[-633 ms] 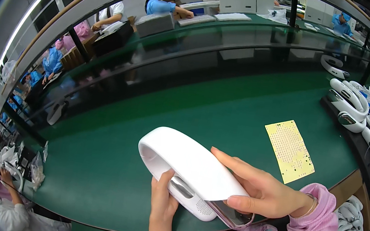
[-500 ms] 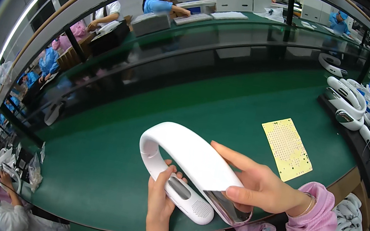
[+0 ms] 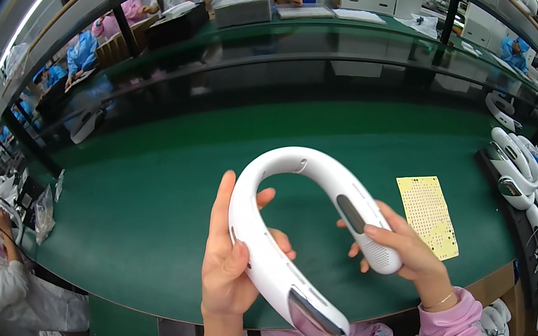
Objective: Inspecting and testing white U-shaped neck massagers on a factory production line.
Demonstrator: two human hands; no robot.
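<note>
Head view: the green desk point(image 3: 133, 216) lies open to the left and ahead of the hands, its near edge curving just below them; a yellow perforated card point(image 3: 428, 215) lies flat to the right, close to that edge. White U-shaped neck fan point(image 3: 295, 244) is held above the desk, its open ends toward the person. Left hand point(image 3: 231, 268) has its grip closed around the left arm of the fan; right hand point(image 3: 404, 251) grasps the right arm's end, thumb on top.
</note>
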